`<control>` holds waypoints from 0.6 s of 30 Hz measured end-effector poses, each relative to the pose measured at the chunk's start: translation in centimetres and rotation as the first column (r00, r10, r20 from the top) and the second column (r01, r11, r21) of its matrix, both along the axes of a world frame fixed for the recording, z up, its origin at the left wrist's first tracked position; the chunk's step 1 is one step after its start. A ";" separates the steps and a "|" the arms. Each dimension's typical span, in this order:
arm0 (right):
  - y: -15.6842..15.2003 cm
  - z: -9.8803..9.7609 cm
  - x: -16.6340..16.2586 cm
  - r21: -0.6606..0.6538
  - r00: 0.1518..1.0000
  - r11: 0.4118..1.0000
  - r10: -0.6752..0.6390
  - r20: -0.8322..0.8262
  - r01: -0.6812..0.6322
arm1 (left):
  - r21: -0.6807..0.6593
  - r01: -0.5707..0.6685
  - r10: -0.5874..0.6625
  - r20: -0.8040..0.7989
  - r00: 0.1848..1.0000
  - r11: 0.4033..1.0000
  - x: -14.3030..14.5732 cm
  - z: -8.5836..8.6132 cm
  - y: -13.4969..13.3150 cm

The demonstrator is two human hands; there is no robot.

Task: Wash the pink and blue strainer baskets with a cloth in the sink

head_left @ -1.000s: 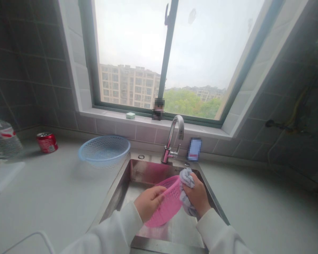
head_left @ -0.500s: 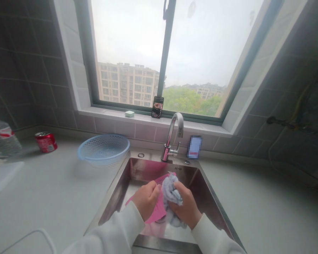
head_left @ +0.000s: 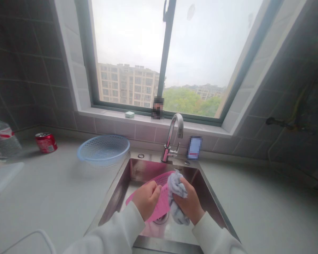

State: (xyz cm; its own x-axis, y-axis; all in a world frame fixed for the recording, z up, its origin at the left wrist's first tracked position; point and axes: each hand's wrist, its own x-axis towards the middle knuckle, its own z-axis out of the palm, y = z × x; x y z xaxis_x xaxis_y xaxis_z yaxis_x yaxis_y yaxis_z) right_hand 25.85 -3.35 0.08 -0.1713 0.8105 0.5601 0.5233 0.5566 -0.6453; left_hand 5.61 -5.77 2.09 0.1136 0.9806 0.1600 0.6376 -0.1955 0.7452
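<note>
A pink perforated plastic basket (head_left: 163, 201) is held tilted inside the steel sink (head_left: 213, 211). My left hand (head_left: 147, 199) grips its near left side with curled fingers. A crumpled grey-white cloth (head_left: 175, 190) is bunched in my right hand (head_left: 189, 201), against the right part of the basket. The cloth's lower end hangs below my fingers. Part of the drain (head_left: 161, 218) shows beneath the basket. My left hand hides some of the basket.
Behind the sink stands a chrome faucet (head_left: 172, 137), with a blurred phone (head_left: 194, 148) to its right. On the left counter are a blue basket (head_left: 103, 150), a red can (head_left: 46, 142) and a plastic bottle (head_left: 2, 137). A pale green block (head_left: 129, 114) lies on the windowsill.
My right hand and the cloth have shifted slightly right across the basket, uncovering more of its pink surface and of the drain. My left hand stays in about the same place.
</note>
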 end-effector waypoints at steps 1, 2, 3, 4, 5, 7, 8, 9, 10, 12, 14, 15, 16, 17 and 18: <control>0.4 0.1 0.4 -0.009 0.998 0.999 -0.049 -0.026 0.049 | 0.005 -0.006 0.006 0.001 1.000 1.000 0.0 0.0 0.0; 0.6 0.2 0.7 -0.003 0.996 0.997 -0.078 -0.032 0.078 | 0.008 -0.010 0.010 0.007 1.000 1.000 0.0 0.0 0.0; 0.6 0.3 0.7 0.017 0.997 0.997 -0.078 -0.018 0.078 | 0.008 -0.013 0.013 0.016 1.000 1.000 0.1 0.0 0.0; 0.3 0.3 0.6 0.046 0.999 0.998 -0.051 0.010 0.050 | 0.008 -0.013 0.013 0.026 1.000 1.000 0.1 -0.1 -0.1; 0.0 0.3 0.3 0.077 0.999 0.997 0.001 0.053 -0.005 | 0.008 -0.011 0.011 0.035 0.999 1.000 0.1 -0.1 -0.1; -0.8 0.3 -0.3 0.110 0.979 0.984 0.125 0.160 -0.143 | 0.009 0.001 -0.001 0.047 0.999 1.000 0.0 -0.1 -0.1; -0.9 0.3 -0.4 0.107 0.968 0.977 0.163 0.188 -0.186 | 0.010 0.006 -0.006 0.049 0.999 1.000 0.0 -0.1 -0.1; -0.8 0.3 -0.3 0.098 0.969 0.977 0.169 0.182 -0.189 | 0.011 0.008 -0.008 0.049 0.999 1.000 -0.1 -0.1 -0.1; -0.5 0.3 0.0 0.088 0.980 0.985 0.138 0.144 -0.152 | 0.012 0.006 -0.007 0.047 0.999 1.000 -0.1 -0.1 -0.2; 0.6 0.4 1.0 0.060 1.000 0.998 -0.002 0.031 0.000 | 0.011 -0.002 0.002 0.046 0.999 1.000 -0.1 0.0 -0.3; 1.5 0.4 1.9 0.039 0.990 0.989 -0.138 -0.027 0.139 | 0.003 -0.001 0.000 0.052 0.999 1.000 0.0 0.1 -0.4; 1.6 0.5 2.1 0.037 0.986 0.985 -0.166 -0.024 0.167 | -0.003 0.004 -0.004 0.054 0.999 1.000 0.1 0.1 -0.4; 1.5 0.5 2.0 0.040 0.987 0.986 -0.159 -0.007 0.160 | -0.009 0.010 -0.010 0.056 0.998 1.000 0.2 0.2 -0.4; 1.2 0.5 1.7 0.045 0.992 0.992 -0.121 0.019 0.121 | -0.014 0.014 -0.014 0.058 0.998 1.000 0.2 0.1 -0.4; 0.8 0.4 1.2 0.051 0.997 0.997 -0.061 0.050 0.059 | -0.019 0.014 -0.013 0.056 0.998 1.000 0.3 0.1 -0.3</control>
